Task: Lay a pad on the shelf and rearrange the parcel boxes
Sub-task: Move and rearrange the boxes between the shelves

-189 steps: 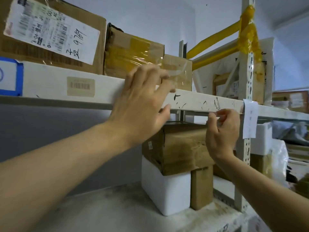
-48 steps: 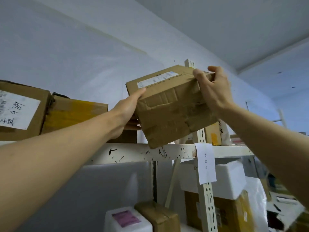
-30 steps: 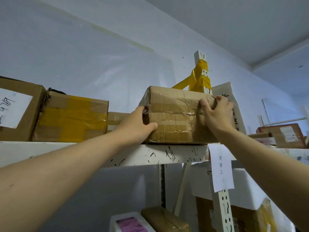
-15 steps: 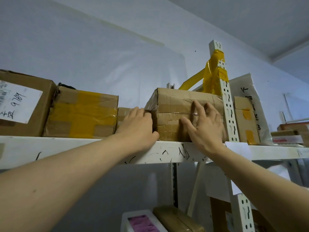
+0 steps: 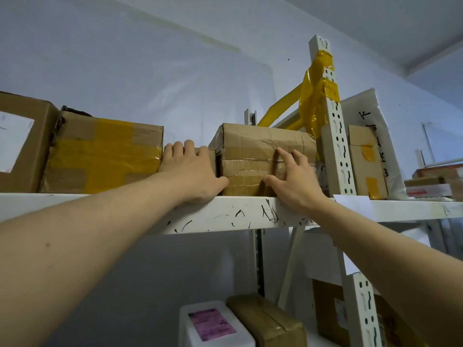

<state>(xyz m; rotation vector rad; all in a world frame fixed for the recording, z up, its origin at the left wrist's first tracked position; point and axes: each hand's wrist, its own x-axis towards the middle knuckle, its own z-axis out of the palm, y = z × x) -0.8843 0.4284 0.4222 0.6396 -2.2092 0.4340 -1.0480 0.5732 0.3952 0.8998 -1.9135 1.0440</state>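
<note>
Upper shelf, white, front edge marked with black scribbles that read as no words

Parcel box, brown cardboard, creased, clear tape over its front: stands at the shelf's front edge, near the right upright; no label shows on the faces in view

Left hand: fingers straight and laid over a low cardboard box that sits between the parcel box and the yellow-taped box; thumb stretched right, its tip touching the parcel box's lower left corner; nothing gripped

Right hand: fingers spread and nearly straight, pressed flat against the parcel box's front face, thumb low along its bottom edge; nothing enclosed

Yellow-taped box, cardboard with broad yellow tape: at the front edge, left of the left hand

Labelled box, at the shelf's left end: white label, its print too blurred to read

Upright post, white, slotted, wound with yellow tape near its top

Tall carton, with yellow tape patches: just right of the post

White bag behind the tall carton: black handwritten characters, not legible

Paper tag on the shelf edge at the post, blank side showing

Lower level: white container with a pink label, print unreadable; brown taped parcel touching its right side
</note>
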